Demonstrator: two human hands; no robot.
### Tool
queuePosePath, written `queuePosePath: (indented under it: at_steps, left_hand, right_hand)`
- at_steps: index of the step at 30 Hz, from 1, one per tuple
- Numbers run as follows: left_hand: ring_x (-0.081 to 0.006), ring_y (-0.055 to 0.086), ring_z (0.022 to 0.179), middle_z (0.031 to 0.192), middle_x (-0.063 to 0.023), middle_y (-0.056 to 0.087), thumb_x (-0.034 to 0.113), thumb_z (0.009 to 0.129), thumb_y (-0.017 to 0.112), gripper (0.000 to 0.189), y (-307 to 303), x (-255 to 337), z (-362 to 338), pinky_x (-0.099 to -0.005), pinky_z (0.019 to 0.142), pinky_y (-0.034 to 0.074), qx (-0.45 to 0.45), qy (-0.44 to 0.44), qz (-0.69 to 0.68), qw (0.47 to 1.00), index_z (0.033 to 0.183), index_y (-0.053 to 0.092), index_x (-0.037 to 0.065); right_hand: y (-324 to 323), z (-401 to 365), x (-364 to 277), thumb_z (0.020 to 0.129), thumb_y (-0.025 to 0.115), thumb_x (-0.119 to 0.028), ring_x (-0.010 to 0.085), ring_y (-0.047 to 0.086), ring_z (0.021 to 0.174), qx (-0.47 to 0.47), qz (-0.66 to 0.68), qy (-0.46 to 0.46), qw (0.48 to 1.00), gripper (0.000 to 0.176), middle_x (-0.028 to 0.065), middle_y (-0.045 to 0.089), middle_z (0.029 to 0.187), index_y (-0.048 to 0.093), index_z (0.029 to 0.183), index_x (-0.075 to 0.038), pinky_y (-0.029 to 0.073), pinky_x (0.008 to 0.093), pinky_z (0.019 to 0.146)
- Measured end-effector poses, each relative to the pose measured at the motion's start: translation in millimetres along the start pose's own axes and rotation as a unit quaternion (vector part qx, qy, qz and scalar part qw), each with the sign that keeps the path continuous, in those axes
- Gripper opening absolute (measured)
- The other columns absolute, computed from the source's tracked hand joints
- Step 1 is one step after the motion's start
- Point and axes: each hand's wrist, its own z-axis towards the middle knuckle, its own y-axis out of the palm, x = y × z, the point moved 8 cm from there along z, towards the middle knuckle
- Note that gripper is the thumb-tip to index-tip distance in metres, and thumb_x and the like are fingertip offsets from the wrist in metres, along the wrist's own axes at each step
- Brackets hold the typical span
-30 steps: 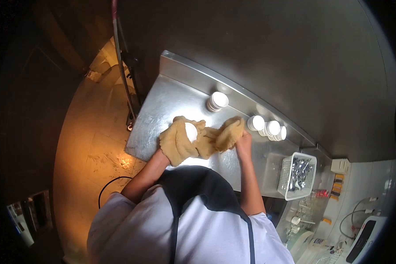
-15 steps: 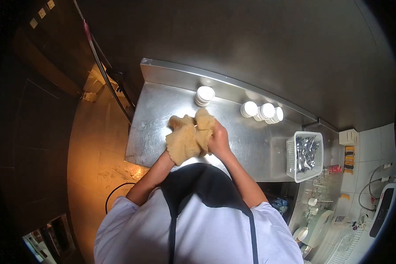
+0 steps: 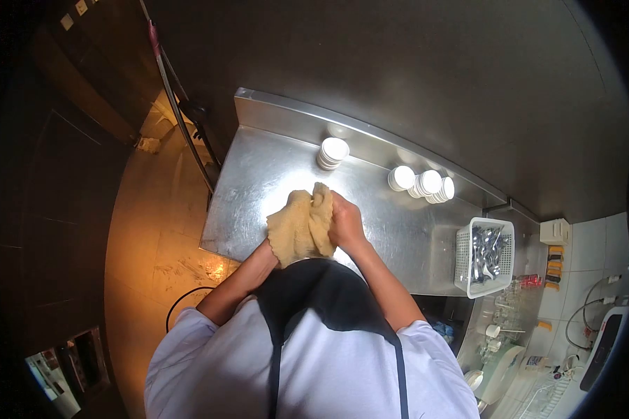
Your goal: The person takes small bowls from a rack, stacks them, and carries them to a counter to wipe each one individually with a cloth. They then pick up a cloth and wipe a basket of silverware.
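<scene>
- The right hand grips a bunched tan cloth just above the near edge of the steel surface.
- The left hand is hidden under the cloth, so its grip cannot be told.
- The surface runs left of the hands to its edge.
- Stacked white bowls stand beyond the hands, by the raised back lip.
- Well to the right, a white basket holds cutlery.

The worktop is shiny grey metal with a low wall along the back. One pile of white bowls stands near the back wall. Further right, three more piles of white bowls stand close together in a row. At the right end sits a white basket with spoons in it.
</scene>
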Motion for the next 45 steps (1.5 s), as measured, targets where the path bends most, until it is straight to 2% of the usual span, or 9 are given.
queuePosePath:
  at_steps: [5,9,14,20,21,23,29,36,45]
  left_hand:
    - [-0.0168,0.062,0.088,0.093,-0.0022,0.061,0.027,0.107,0.050,0.022,6.3,32.1,-15.9,-0.0320,0.077,0.053,0.077,0.118,0.170,0.975,0.114,0.060,0.008]
    - [-0.0154,0.061,0.095,0.102,-0.0041,0.061,0.024,0.108,0.050,0.019,-12.7,46.1,-3.5,-0.0311,0.082,0.053,0.065,0.300,0.447,0.840,0.117,0.058,0.009]
    - [-0.0160,0.061,0.097,0.104,-0.0048,0.061,0.027,0.106,0.053,0.022,-5.3,21.6,-7.0,-0.0310,0.083,0.053,0.024,0.176,0.152,0.972,0.117,0.059,0.009]
    - [-0.0202,0.060,0.091,0.103,-0.0066,0.061,0.027,0.099,0.064,0.029,-10.5,29.5,-2.3,-0.0326,0.084,0.052,0.077,0.130,0.011,0.988,0.117,0.058,0.005]
    - [-0.0229,0.061,0.089,0.103,-0.0086,0.063,0.026,0.094,0.068,0.030,-4.9,53.5,-12.8,-0.0350,0.083,0.052,0.118,0.260,0.262,0.922,0.115,0.060,0.005]
    - [-0.0284,0.064,0.086,0.103,-0.0124,0.066,0.024,0.085,0.075,0.035,33.9,70.7,-39.5,-0.0397,0.081,0.053,0.168,0.446,0.675,0.564,0.110,0.064,0.003]
    - [-0.0355,0.067,0.098,0.101,-0.0172,0.072,0.024,0.080,0.076,0.026,58.3,99.5,-55.0,-0.0428,0.084,0.053,0.230,0.384,0.704,0.552,0.096,0.075,0.004]
    - [-0.0314,0.071,0.094,0.091,-0.0127,0.075,0.026,0.084,0.073,0.023,59.4,94.6,-50.7,-0.0419,0.086,0.055,0.213,0.344,0.708,0.579,0.096,0.076,0.006]
    - [-0.0274,0.069,0.084,0.088,-0.0104,0.070,0.024,0.080,0.077,0.029,62.6,100.0,-55.5,-0.0398,0.072,0.055,0.168,0.295,0.683,0.647,0.101,0.068,0.006]
  right_hand:
    - [11.2,-3.3,19.4,0.088,0.067,-0.011,0.0428,0.070,0.087,0.007,-0.057,0.064,0.996,0.033,0.0253,0.071,0.091,0.060,0.119,-0.001,0.055,0.0511,0.074]
    - [13.3,-4.7,22.7,0.089,0.067,-0.011,0.0428,0.070,0.089,0.040,0.038,0.087,0.995,0.035,0.0247,0.071,0.095,0.060,0.122,-0.002,0.055,0.0507,0.075]
    - [-3.7,5.9,-16.1,0.090,0.061,-0.007,0.0429,0.070,0.084,0.037,0.017,0.037,0.998,0.031,0.0229,0.071,0.092,0.061,0.120,-0.002,0.054,0.0510,0.072]
    - [13.1,1.2,16.6,0.086,0.062,-0.008,0.0419,0.069,0.072,0.035,-0.132,0.066,0.988,0.029,0.0213,0.071,0.086,0.066,0.114,-0.001,0.054,0.0498,0.065]
    - [13.2,0.0,20.0,0.086,0.061,-0.008,0.0417,0.069,0.073,0.035,-0.131,0.077,0.988,0.027,0.0231,0.070,0.086,0.066,0.111,0.001,0.054,0.0491,0.065]
    - [14.0,-3.5,31.5,0.086,0.060,-0.008,0.0412,0.069,0.075,0.031,-0.131,0.097,0.986,0.023,0.0267,0.069,0.086,0.068,0.105,0.003,0.054,0.0478,0.065]
    - [25.1,0.1,142.7,0.097,0.054,-0.015,0.0239,0.070,0.074,0.151,0.296,0.313,0.890,0.027,0.0154,0.073,0.083,0.070,0.093,0.006,0.054,0.0380,0.069]
    - [1.9,51.9,159.4,0.101,0.055,-0.022,0.0183,0.067,0.092,0.193,0.398,0.355,0.824,0.032,0.0131,0.072,0.104,0.070,0.108,0.005,0.053,0.0348,0.077]
    - [11.5,2.8,60.3,0.095,0.071,-0.023,0.0180,0.066,0.108,-0.014,0.308,0.204,0.929,0.037,0.0067,0.069,0.119,0.066,0.126,-0.003,0.052,0.0327,0.096]
